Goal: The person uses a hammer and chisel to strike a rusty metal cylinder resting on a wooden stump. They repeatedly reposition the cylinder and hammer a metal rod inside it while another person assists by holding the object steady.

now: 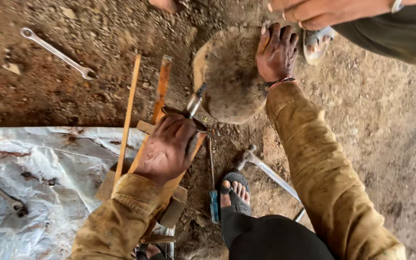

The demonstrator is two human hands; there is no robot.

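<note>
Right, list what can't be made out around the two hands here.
Head view:
- Left hand covers the end of the metal tool; its grip is hidden.
- Underside of the round dusty lump under the right hand: out of sight.
- Another person's hand: cut off by the top edge.
- Spanner on the plastic sheet: left edge crops it.

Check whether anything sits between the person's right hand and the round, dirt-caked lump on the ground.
Nothing does: the right hand lies flat on the round dirt-caked lump. The left hand presses a metal tool against its near side.
</note>
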